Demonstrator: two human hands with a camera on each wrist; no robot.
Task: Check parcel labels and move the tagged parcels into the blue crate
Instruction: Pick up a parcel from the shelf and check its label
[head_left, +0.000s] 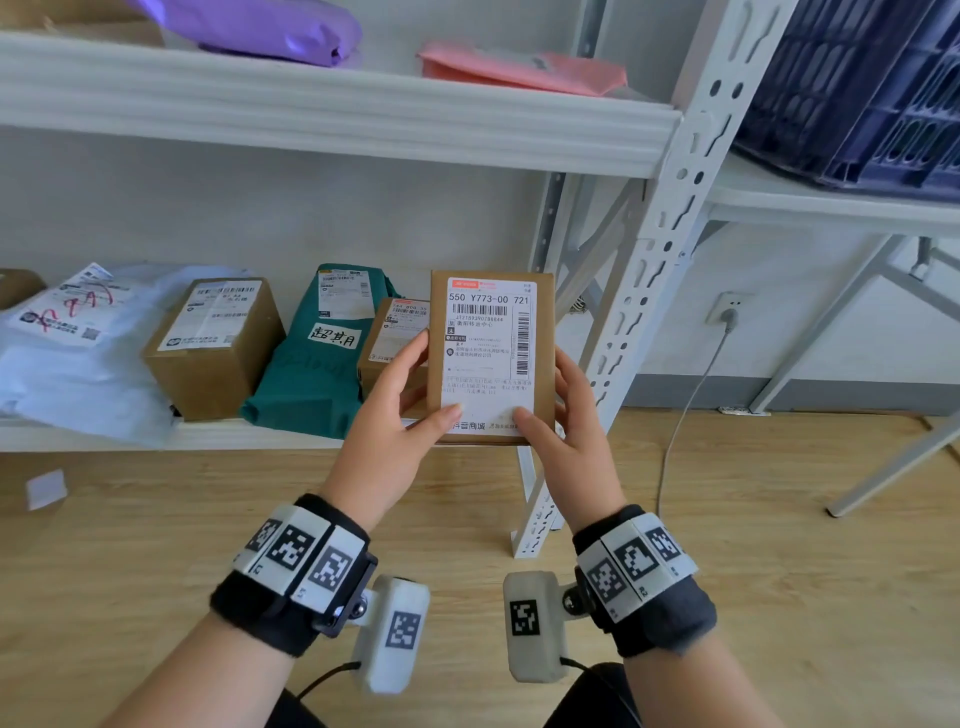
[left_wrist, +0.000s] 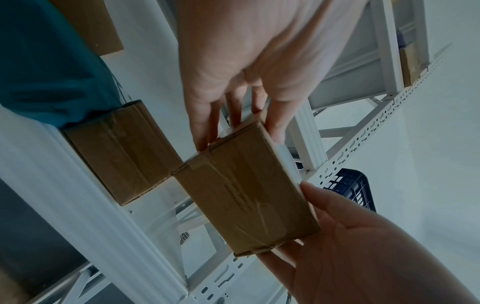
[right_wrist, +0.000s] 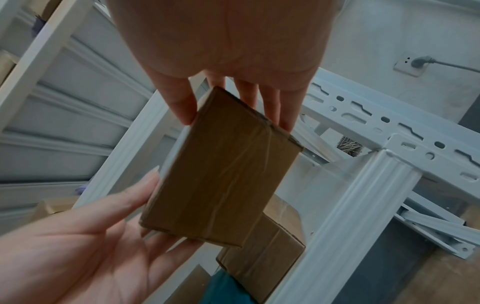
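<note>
Both hands, left (head_left: 400, 415) and right (head_left: 563, 423), pinch flat brown parcel (head_left: 491, 358) before the shelf post (head_left: 670, 218). I'd hold its label level, scan for a handwritten tag; none evident

Parcel (head_left: 491, 358): matt brown cardboard, glossy clear tape, white paper label; shelving (head_left: 332, 114): white painted metal; floor (head_left: 779, 571): pale wood grain.
</note>
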